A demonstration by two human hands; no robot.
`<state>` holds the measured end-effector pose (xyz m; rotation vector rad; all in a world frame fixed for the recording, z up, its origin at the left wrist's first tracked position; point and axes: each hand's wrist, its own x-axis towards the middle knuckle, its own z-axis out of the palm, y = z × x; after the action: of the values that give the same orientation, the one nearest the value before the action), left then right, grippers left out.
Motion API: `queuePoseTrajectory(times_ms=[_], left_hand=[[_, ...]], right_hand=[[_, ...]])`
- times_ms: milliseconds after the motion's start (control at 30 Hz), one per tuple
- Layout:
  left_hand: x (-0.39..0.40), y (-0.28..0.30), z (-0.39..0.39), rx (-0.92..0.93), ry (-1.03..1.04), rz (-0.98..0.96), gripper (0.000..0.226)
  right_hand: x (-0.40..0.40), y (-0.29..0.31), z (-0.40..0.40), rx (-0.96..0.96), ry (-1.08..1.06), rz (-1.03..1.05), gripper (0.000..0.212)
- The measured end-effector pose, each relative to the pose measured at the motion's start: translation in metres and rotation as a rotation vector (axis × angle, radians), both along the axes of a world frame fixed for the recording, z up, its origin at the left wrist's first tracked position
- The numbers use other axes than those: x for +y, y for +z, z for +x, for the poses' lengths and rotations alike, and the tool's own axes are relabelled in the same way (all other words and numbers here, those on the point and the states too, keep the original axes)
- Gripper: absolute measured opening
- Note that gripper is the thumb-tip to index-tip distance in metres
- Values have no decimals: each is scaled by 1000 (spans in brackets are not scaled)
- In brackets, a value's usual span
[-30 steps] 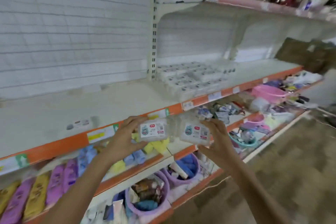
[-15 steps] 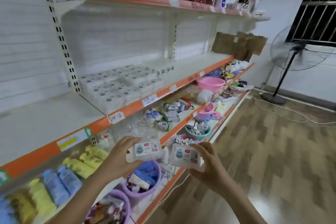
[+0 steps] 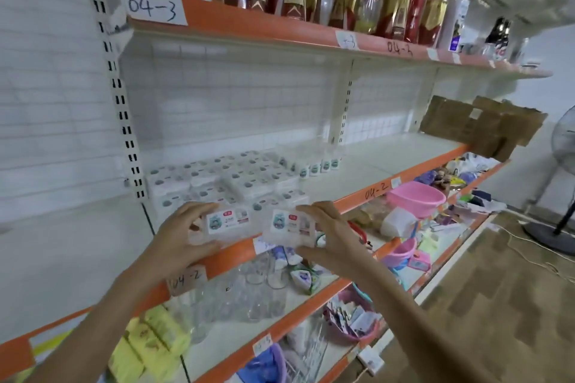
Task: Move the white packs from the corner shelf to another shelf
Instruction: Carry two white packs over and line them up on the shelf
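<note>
two bare forearms rise from below the orange shelf edge (image 3: 236,250), with no sleeve, watch, band or glove on either. the left hand (image 3: 183,236) and the right hand (image 3: 334,238) carry no rings; the nails look short and unpainted.

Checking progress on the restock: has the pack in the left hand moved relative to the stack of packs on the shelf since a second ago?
Yes. The pack in the left hand has moved right and toward the stack, now just in front of it.
</note>
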<state>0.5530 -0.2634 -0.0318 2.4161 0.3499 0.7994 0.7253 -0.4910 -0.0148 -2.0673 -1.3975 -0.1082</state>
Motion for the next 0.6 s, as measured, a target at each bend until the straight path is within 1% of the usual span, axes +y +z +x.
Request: queuePoseTrajectory(times_ms=[100,233,400,500,600], left_hand=[[26,14,7,-22,80,-20,60],[59,22,12,-36,212,-102,60],[93,15,15,-72,343,-319,50],[106,7,17,-77,399,-456,53],[114,1,18,-39,456,-506,55]], right_hand=[[48,10,31,-5,75,-12,68],[113,19,58,-24,194,-57,68],[189,27,75,-110,325,-242,71],[224,26,82,-114,373,-341,71],[248,22,91,-147,413,-395,70]])
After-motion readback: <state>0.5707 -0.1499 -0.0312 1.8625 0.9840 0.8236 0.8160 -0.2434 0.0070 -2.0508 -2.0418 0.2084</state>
